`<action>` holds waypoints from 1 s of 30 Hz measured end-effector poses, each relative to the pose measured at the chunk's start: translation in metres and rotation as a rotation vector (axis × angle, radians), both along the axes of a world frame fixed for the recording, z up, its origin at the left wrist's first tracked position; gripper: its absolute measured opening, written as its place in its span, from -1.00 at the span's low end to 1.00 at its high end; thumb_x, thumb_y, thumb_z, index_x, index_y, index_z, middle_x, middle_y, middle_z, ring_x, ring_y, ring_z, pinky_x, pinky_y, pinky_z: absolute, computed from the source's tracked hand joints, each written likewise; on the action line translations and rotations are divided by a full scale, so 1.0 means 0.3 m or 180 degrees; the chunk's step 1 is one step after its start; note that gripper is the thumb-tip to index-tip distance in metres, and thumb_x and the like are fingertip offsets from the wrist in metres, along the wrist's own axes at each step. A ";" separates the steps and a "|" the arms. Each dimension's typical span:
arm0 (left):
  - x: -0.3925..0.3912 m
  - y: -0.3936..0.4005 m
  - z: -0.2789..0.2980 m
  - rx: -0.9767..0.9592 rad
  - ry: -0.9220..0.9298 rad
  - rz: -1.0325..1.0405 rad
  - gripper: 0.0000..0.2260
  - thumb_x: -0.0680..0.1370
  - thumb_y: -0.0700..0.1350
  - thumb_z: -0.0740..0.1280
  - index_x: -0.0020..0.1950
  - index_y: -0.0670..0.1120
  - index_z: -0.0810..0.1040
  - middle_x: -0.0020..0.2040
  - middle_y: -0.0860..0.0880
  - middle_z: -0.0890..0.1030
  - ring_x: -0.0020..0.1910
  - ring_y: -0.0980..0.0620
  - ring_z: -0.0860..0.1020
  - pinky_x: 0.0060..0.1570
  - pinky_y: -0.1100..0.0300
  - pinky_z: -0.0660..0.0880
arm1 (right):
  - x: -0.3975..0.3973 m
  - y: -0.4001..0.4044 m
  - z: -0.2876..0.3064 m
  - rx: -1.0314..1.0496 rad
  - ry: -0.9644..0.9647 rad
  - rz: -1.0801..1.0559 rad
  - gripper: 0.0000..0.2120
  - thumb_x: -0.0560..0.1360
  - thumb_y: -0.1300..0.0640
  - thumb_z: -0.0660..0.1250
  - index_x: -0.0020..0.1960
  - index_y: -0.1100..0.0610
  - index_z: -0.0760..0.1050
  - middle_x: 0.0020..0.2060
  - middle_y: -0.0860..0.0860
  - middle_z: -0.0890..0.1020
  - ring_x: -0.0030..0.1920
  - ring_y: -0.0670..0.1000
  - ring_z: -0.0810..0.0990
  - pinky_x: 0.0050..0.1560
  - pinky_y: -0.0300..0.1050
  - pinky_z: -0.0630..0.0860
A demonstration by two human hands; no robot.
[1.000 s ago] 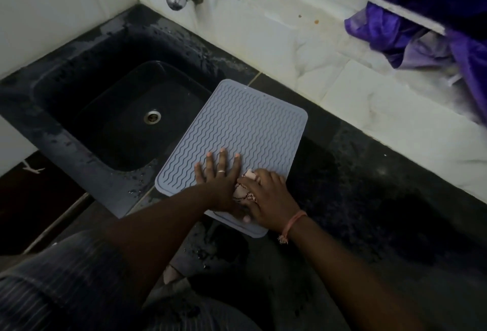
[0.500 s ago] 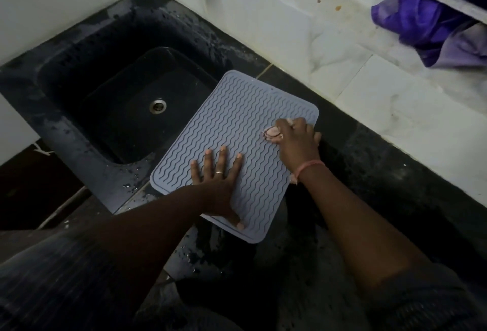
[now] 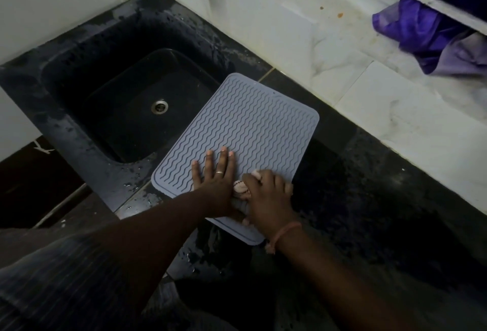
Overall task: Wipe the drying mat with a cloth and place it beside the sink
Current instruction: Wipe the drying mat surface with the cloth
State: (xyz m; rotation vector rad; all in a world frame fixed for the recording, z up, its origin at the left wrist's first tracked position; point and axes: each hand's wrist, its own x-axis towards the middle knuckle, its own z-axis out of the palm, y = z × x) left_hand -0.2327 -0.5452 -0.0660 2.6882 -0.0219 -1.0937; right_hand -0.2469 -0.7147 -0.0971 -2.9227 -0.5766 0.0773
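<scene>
My right hand (image 3: 267, 199) grips a pale cloth (image 3: 240, 186) at the near edge of the grey wavy-ribbed silicone drying mat (image 3: 250, 130); its long axis runs away toward the far corner; my flat left hand (image 3: 214, 180) pins it.

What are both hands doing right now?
Left hand: open, fingers straight, pressing flat on the drying mat.
Right hand: closed round the cloth, on the mat's near end.
</scene>
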 end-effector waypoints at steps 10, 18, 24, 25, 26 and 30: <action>0.015 0.010 0.015 -0.0035 0.0140 -0.0144 0.52 0.13 0.56 0.49 0.46 0.00 -0.67 0.41 -0.08 -0.72 0.34 -0.25 -0.71 0.37 -0.46 -0.48 | 0.515 -0.013 0.072 -0.0482 0.0234 -0.0893 -0.48 0.49 0.12 0.34 0.41 -0.06 0.30 0.27 0.20 0.37 0.25 0.29 0.39 0.25 0.26 0.30; -0.016 0.057 0.015 -0.0017 -0.0056 -0.0259 0.51 0.12 0.53 0.51 0.51 0.04 -0.62 0.47 -0.03 -0.67 0.41 -0.21 -0.66 0.43 -0.38 -0.47 | 0.220 0.016 0.113 -0.0068 0.0836 -0.0974 -0.49 0.54 0.06 0.30 0.44 -0.06 0.24 0.30 0.19 0.31 0.31 0.30 0.35 0.34 0.28 0.32; -0.043 0.086 -0.008 0.0100 -0.0309 -0.0281 0.44 0.23 0.48 0.51 0.52 0.04 -0.61 0.49 -0.12 -0.64 0.48 -0.20 -0.60 0.49 -0.31 -0.43 | -0.164 0.120 0.093 0.0224 0.0860 -0.0218 -0.62 0.56 0.04 0.27 0.36 -0.07 0.33 0.21 0.14 0.38 0.09 0.25 0.49 0.10 0.14 0.54; -0.047 0.091 -0.012 0.0108 -0.0305 -0.0308 0.44 0.23 0.48 0.51 0.51 0.05 -0.62 0.48 -0.13 -0.65 0.47 -0.20 -0.62 0.48 -0.30 -0.44 | -0.164 0.112 0.094 0.0243 0.0903 -0.0135 -0.63 0.57 0.05 0.26 0.36 -0.07 0.33 0.21 0.15 0.36 0.09 0.25 0.49 0.08 0.14 0.55; -0.047 0.095 -0.011 0.0128 -0.0266 -0.0333 0.44 0.22 0.49 0.50 0.50 0.05 -0.64 0.47 -0.14 -0.67 0.45 -0.21 -0.63 0.47 -0.30 -0.45 | -0.146 0.100 0.095 0.0221 0.0913 -0.0005 -0.63 0.57 0.06 0.25 0.36 -0.06 0.33 0.22 0.15 0.35 0.10 0.24 0.47 0.07 0.14 0.56; -0.031 0.094 0.002 0.0168 -0.0032 -0.0408 0.48 0.17 0.55 0.48 0.44 0.05 -0.70 0.40 -0.14 -0.73 0.40 -0.24 -0.67 0.44 -0.33 -0.49 | -0.002 0.027 0.102 -0.0012 0.0644 0.0609 -0.60 0.55 0.10 0.28 0.36 -0.09 0.37 0.20 0.11 0.36 0.14 0.20 0.46 0.04 0.12 0.57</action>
